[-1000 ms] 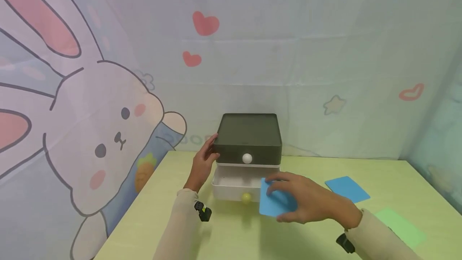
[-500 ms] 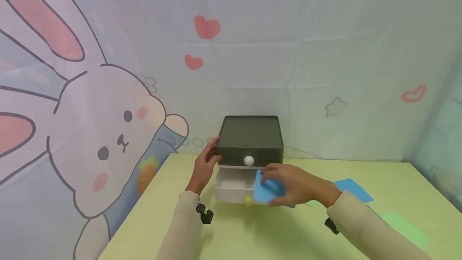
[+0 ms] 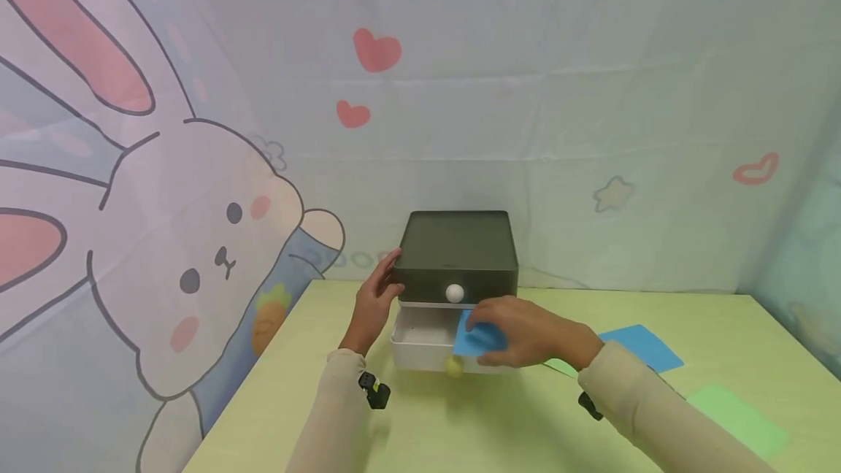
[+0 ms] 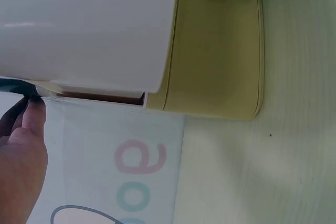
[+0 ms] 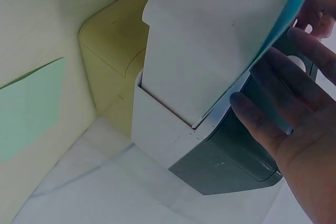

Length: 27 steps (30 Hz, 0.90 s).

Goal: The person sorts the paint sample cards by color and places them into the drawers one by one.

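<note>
A small drawer cabinet (image 3: pixel 460 239) with a dark green top stands on the table. Its white middle drawer (image 3: pixel 420 356) is pulled out, with a yellow knob (image 3: pixel 454 366) on its front. My right hand (image 3: pixel 528 331) holds a blue card (image 3: pixel 482 341) by its edges, fingers above and thumb below, over the right part of that drawer. In the right wrist view, the blue card (image 5: pixel 289 14) shows nearly edge-on along the drawer's rim. My left hand (image 3: pixel 371 305) rests against the cabinet's left side, its thumb (image 4: pixel 35 114) at the front corner.
Another blue card (image 3: pixel 647 347) and a green card (image 3: pixel 742 418) lie on the table to the right. A green piece (image 3: pixel 560 367) is partly hidden under my right forearm. Below the white drawer sits a tan drawer (image 4: pixel 215 51) with a dark knob. A rabbit backdrop (image 3: pixel 197 210) hangs behind.
My right hand has moved left and away from me, bringing the blue card from in front of the white drawer to over its opening. My left hand has stayed at the cabinet's side.
</note>
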### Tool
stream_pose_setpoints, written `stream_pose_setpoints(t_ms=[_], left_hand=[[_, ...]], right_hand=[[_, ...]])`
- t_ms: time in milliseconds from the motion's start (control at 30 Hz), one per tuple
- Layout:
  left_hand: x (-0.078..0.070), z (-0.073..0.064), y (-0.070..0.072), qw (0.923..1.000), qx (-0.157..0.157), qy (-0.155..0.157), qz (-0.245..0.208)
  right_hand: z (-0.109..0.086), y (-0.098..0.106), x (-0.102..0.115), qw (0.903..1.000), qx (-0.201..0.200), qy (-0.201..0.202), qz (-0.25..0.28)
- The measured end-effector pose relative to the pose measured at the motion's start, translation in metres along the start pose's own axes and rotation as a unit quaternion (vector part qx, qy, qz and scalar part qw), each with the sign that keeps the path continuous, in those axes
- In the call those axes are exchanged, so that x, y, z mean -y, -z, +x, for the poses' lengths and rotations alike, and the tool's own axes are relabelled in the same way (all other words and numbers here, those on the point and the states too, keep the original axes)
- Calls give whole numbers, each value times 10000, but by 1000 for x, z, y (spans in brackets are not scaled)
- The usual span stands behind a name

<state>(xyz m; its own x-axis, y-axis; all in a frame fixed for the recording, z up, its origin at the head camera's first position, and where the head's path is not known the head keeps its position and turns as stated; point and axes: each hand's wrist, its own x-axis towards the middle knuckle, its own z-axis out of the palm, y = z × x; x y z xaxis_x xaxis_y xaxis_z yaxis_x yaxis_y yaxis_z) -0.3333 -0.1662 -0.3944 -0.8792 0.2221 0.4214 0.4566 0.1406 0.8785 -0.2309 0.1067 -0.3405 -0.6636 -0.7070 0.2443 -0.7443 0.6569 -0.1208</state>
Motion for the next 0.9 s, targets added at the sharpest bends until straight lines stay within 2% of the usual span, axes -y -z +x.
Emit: stream_pose_setpoints(t_ms=[167,333,500,733,900], left_hand=[[0,1,1,10000,23,-46,-9],[0,0,0,10000,-7,-49,17],[2,-3,-2,10000,-37,-23,22],[2,-2,-3,10000,-37,-24,-7],[0,-1,-2,10000,-74,-47,10]], right_hand=[[-1,-2,-5,9995,-214,-46,-219],[0,-8,-8,9974,-650,-17,-306],[-4,-12,-10,9955,-852,-195,-365],[-20,-9,-21,9910,-1203,-473,-355],[-31,-9,-32,9885,-1300,-646,-426]])
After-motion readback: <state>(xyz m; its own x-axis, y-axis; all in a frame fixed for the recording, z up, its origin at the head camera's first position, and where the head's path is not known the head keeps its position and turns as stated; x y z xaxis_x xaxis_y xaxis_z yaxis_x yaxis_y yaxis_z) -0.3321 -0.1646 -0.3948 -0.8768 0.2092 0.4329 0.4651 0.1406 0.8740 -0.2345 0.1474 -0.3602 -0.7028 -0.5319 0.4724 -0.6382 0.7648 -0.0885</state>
